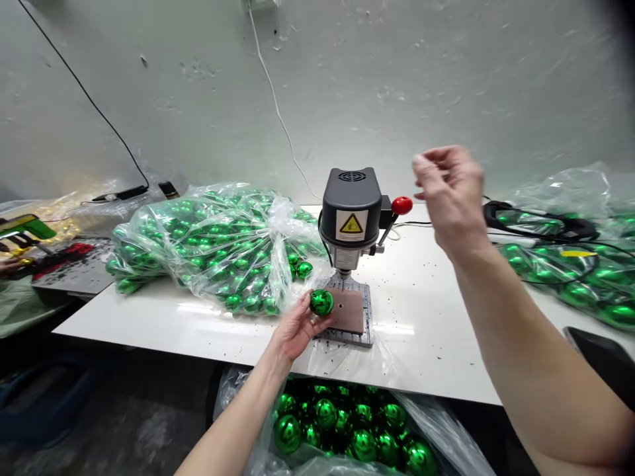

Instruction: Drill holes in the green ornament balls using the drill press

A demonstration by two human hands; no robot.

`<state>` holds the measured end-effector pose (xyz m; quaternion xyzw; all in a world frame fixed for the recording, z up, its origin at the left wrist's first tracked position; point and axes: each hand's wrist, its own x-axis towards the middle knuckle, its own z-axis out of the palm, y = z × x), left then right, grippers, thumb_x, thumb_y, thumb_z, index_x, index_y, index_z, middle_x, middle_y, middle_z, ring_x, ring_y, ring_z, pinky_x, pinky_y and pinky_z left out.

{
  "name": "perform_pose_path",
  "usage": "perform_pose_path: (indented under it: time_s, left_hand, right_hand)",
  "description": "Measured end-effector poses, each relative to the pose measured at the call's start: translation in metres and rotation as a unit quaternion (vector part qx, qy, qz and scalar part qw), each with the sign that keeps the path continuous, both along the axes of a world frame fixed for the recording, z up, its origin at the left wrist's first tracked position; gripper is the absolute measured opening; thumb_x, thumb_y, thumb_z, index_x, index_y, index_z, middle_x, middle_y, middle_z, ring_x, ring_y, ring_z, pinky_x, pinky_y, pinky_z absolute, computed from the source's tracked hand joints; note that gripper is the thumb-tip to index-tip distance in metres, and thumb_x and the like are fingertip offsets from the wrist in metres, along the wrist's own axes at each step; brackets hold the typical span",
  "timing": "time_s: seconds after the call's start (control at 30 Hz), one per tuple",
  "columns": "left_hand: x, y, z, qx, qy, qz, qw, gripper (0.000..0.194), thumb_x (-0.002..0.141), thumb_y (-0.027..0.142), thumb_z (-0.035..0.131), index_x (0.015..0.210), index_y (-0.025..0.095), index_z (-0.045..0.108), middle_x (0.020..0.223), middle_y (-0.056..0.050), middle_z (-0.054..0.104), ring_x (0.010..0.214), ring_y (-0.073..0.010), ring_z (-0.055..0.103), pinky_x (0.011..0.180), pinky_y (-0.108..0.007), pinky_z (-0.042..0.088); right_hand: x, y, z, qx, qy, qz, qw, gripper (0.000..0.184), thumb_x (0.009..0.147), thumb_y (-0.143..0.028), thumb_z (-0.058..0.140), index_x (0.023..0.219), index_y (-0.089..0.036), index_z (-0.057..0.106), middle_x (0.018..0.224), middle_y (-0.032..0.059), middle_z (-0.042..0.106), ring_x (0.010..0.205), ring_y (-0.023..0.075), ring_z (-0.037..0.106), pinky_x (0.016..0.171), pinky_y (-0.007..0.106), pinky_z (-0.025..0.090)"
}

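While the left hand [297,330] holds a green bauble [321,302] in bent fingers [321,323] at the drill press [350,205], the right hand [450,195] hovers near the red knob [401,205], its fingers half open, empty.

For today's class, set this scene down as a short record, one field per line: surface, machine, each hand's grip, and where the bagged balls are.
Surface: white table
Machine: small drill press with a warning label, red lever knob and brown plate
Left-hand grip: holds a green ball near the plate's left side
Right-hand grip: raised, blurred, near the red lever knob
Bagged balls: left bag and right bag on the table; lower bag below its front edge
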<state>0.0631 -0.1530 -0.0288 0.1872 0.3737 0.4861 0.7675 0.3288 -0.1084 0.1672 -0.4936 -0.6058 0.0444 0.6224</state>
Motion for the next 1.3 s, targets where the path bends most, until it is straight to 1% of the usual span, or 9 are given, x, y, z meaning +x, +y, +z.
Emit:
perform_pose_path:
  time_s: [0.13, 0.23, 0.47, 0.7, 0.83, 1.0, 1.1, 1.2, 1.3]
  left_hand:
    - [0.007, 0.002, 0.002, -0.014, -0.006, 0.016, 1.000, 0.027, 0.083, 0.020, 0.077, 0.108, 0.012, 0.069, 0.110, -0.014, 0.073, 0.096, -0.0234, 0.073, 0.087, -0.037, 0.063]
    - [0.010, 0.006, 0.000, -0.003, -0.002, 0.038, 0.999, 0.032, 0.083, 0.023, 0.078, 0.112, 0.015, 0.067, 0.107, -0.012, 0.074, 0.094, -0.0226, 0.073, 0.088, -0.037, 0.063]
    - [0.011, 0.024, -0.016, 0.039, 0.050, 0.036, 0.997, 0.030, 0.077, 0.020, 0.083, 0.103, 0.016, 0.068, 0.101, -0.008, 0.075, 0.089, -0.0193, 0.073, 0.083, -0.035, 0.062]
    - [0.015, 0.031, -0.020, 0.119, 0.100, 0.027, 0.987, 0.039, 0.074, 0.019, 0.083, 0.110, 0.017, 0.067, 0.098, -0.006, 0.075, 0.087, -0.0167, 0.071, 0.083, -0.030, 0.056]
    - [0.019, 0.031, -0.030, 0.235, 0.243, 0.044, 0.940, 0.043, 0.068, 0.013, 0.084, 0.109, 0.017, 0.071, 0.098, -0.006, 0.072, 0.088, -0.0179, 0.068, 0.085, -0.029, 0.052]
    - [0.026, 0.035, -0.046, 0.393, 0.432, 0.037, 0.811, 0.049, 0.074, 0.015, 0.079, 0.122, 0.020, 0.070, 0.129, -0.013, 0.059, 0.120, -0.0290, 0.059, 0.098, -0.039, 0.051]
    - [0.021, 0.016, -0.038, 0.463, 0.495, 0.059, 0.732, 0.052, 0.080, 0.021, 0.076, 0.130, 0.021, 0.064, 0.139, -0.015, 0.053, 0.133, -0.0324, 0.050, 0.109, -0.047, 0.045]
    - [-0.005, -0.032, -0.024, 0.548, 0.519, 0.028, 0.656, 0.036, 0.087, 0.030, 0.072, 0.122, 0.022, 0.068, 0.132, -0.013, 0.061, 0.126, -0.0301, 0.056, 0.111, -0.048, 0.043]
    - [-0.051, -0.095, -0.025, 0.635, 0.487, -0.197, 0.567, 0.033, 0.086, 0.040, 0.073, 0.115, 0.025, 0.071, 0.114, -0.010, 0.072, 0.110, -0.0268, 0.066, 0.104, -0.041, 0.049]
  right_hand:
    - [-0.017, 0.022, -0.011, -0.104, 0.115, 0.082, 0.985, 0.039, 0.092, -0.048, 0.058, 0.071, -0.015, 0.061, 0.065, 0.0008, 0.060, 0.056, 0.0086, 0.054, 0.054, 0.025, 0.045]
    - [-0.029, 0.021, -0.021, -0.107, 0.182, 0.126, 0.969, 0.047, 0.088, -0.052, 0.062, 0.060, -0.016, 0.053, 0.053, -0.0034, 0.051, 0.045, 0.0051, 0.045, 0.045, 0.021, 0.036]
    - [-0.037, 0.021, -0.016, -0.076, 0.305, 0.140, 0.939, 0.005, 0.099, -0.026, 0.045, 0.098, -0.021, 0.047, 0.061, -0.0087, 0.049, 0.046, 0.0037, 0.046, 0.048, 0.017, 0.039]
    - [-0.042, 0.026, -0.015, -0.059, 0.268, 0.100, 0.956, 0.012, 0.100, -0.018, 0.036, 0.107, -0.020, 0.045, 0.058, -0.0116, 0.038, 0.041, 0.0016, 0.035, 0.044, 0.014, 0.032]
    - [-0.043, 0.026, -0.013, -0.079, 0.243, 0.052, 0.965, 0.014, 0.098, -0.017, 0.035, 0.106, -0.019, 0.046, 0.059, -0.0117, 0.034, 0.041, 0.0009, 0.035, 0.045, 0.013, 0.031]
    - [-0.036, 0.004, -0.019, 0.009, 0.166, 0.038, 0.985, 0.008, 0.100, -0.028, 0.039, 0.095, -0.022, 0.040, 0.076, -0.0044, 0.046, 0.057, 0.0020, 0.046, 0.060, 0.017, 0.046]
    - [-0.023, -0.044, -0.053, 0.123, 0.052, -0.016, 0.991, 0.013, 0.100, -0.031, 0.044, 0.108, -0.021, 0.047, 0.110, 0.0078, 0.054, 0.088, 0.0082, 0.059, 0.081, 0.023, 0.053]
    - [-0.003, -0.120, -0.127, 0.198, -0.018, -0.062, 0.978, 0.010, 0.097, -0.022, 0.049, 0.103, -0.027, 0.057, 0.092, 0.0017, 0.057, 0.083, 0.0115, 0.060, 0.074, 0.029, 0.051]
    - [0.017, -0.204, -0.218, 0.064, -0.244, 0.030, 0.967, 0.033, 0.084, -0.010, 0.062, 0.112, -0.027, 0.056, 0.081, -0.0019, 0.061, 0.072, 0.0128, 0.060, 0.065, 0.027, 0.051]
